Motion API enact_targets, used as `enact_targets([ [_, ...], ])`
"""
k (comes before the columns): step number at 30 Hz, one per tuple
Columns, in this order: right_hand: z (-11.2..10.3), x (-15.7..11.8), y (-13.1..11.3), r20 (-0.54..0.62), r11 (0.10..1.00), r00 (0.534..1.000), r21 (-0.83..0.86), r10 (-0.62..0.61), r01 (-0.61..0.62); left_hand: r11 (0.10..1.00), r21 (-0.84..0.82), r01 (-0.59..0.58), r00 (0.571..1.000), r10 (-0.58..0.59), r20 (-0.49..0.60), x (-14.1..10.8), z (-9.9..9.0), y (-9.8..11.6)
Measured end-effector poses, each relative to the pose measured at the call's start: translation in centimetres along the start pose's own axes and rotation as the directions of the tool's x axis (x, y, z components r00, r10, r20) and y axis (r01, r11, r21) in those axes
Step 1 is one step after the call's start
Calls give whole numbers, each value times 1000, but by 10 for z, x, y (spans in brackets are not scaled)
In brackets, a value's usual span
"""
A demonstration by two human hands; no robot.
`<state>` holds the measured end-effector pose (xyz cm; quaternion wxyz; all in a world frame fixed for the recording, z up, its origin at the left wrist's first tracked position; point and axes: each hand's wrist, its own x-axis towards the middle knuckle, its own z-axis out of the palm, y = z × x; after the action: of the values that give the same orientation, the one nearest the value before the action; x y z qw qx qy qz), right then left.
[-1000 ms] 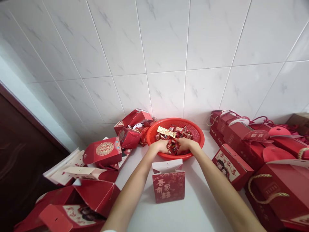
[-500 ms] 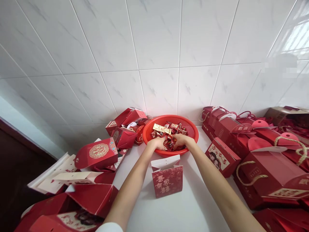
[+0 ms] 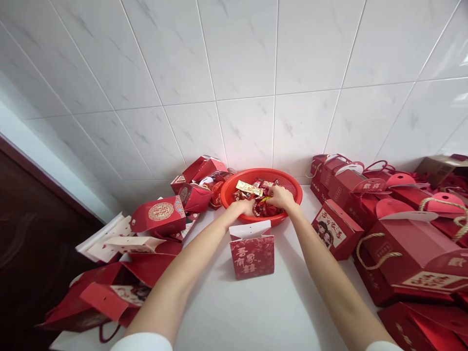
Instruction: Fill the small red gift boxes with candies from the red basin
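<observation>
A red plastic basket (image 3: 298,201) with a perforated wall holds many small red wrapped candies (image 3: 268,209) and a pale, flat printed packet (image 3: 249,187). My left hand (image 3: 249,207) reaches into its near left side, fingers sunk among the candies and mostly hidden. Bent over the right part of the pile is my right hand (image 3: 281,197), its fingers curled together at a candy wrapper with a yellow edge. Between my forearms, in front of the basket, a red paper gift box (image 3: 253,257) with white lettering stands upright, its top open.
Red gift boxes and flattened cartons (image 3: 159,217) crowd the left side of the white table (image 3: 234,312). More closed boxes with rope handles (image 3: 413,253) are stacked on the right. A cardboard carton (image 3: 435,168) stands at the far right. Behind is a tiled wall (image 3: 244,126).
My right hand has lifted slightly and shifted right among the candies, with a yellow-edged wrapper now showing at its fingers. My left hand stays in the basket. The camera view has shifted a little.
</observation>
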<state>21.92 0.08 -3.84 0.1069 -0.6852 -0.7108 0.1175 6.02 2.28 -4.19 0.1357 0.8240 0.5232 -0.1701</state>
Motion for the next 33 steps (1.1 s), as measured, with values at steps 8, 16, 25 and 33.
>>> enact_targets([
  [8,2,-7,5,-167,985,983,163,79,-52,997,64,-50,999,50,3,-2,-5,-4],
  [16,7,-2,12,-142,972,987,230,72,-38,992,-5,-124,991,123,-50,7,-5,-30],
  [25,8,2,13,-111,967,991,250,73,-43,992,-82,-100,992,106,71,13,-14,-28],
  [33,14,7,13,-53,986,998,168,15,-6,980,-190,-50,999,47,-20,31,2,-27],
])
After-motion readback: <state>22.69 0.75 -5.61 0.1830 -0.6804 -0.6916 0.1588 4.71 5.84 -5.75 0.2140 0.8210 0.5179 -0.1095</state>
